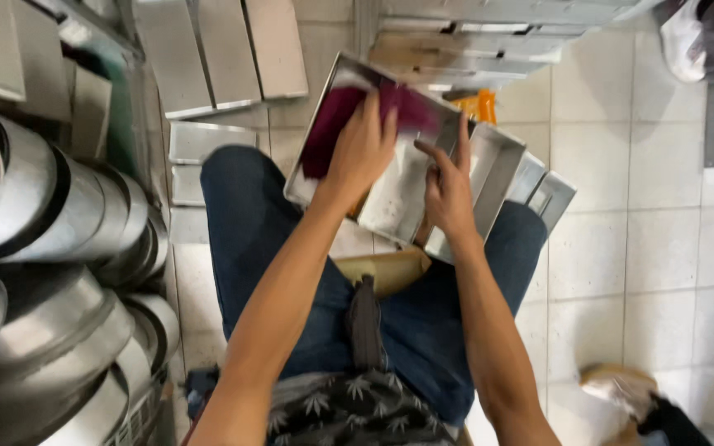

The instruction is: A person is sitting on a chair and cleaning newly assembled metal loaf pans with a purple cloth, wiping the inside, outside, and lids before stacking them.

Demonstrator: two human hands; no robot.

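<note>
Steel is everywhere here; the person sits with knees apart in blue jeans (258, 239), and a shallow rectangular metal tray (390, 194) rests tilted across the lap, its far edge raised toward the tiled floor (663, 248); the left hand (361, 149) lies inside the tray, fingers close together and pressed down on a dark magenta cloth (332, 124) that covers the tray's upper corner; the right hand (448, 186) steadies the tray at its near right rim, forefinger stretched up along the edge, the other fingers curled against the metal, though whether they hook under the rim I cannot tell; just beside that hand more empty trays (510, 169) lean stacked against the right knee, crowding that side; beyond the tray, flat metal sheets (225, 54) lie in a row on the floor, with smaller pieces (204, 140) near the left knee; a rack of round steel pans (59, 248) fills the whole left side, close against the left leg; a small orange object (481, 105) shows behind the tray; a tan bag or cushion (386, 268) sits between the thighs, under the tray's near edge.
</note>
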